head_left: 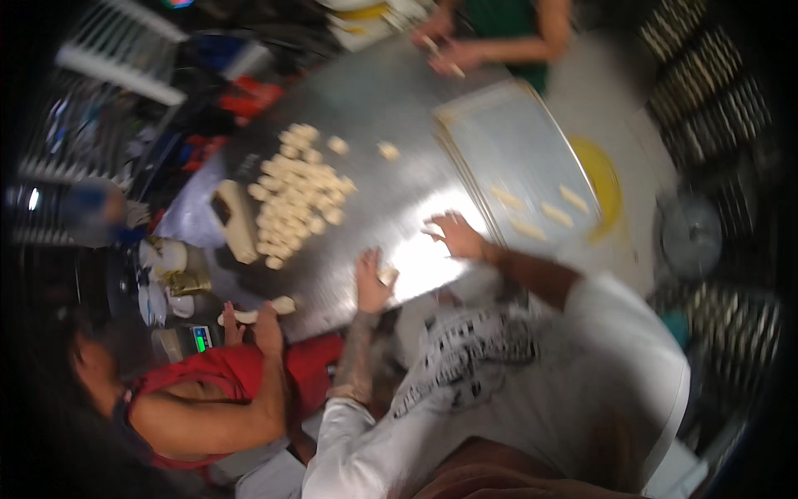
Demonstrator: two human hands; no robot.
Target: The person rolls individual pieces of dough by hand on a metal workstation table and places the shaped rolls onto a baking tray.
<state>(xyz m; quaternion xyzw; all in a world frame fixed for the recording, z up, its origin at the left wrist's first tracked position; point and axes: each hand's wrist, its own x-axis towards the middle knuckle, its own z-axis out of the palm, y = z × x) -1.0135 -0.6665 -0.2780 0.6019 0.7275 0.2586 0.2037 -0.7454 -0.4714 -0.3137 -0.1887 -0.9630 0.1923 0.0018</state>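
My left hand lies at the near edge of the steel table with its fingers stretched out. A small dough piece sits beside its thumb, partly hidden by the hand; whether they touch is hard to tell. To the right, my right hand is over the shiny tabletop, fingers spread and nothing in them. Beyond my hands, to the left, is a large cluster of dough balls. Two more dough lumps are apart from it, farther back.
Metal baking trays are stacked at right, the top one bearing several dough strips. A thick dough block lies left of the cluster. At left, a person in red handles a dough roll near a scale; another in green works opposite.
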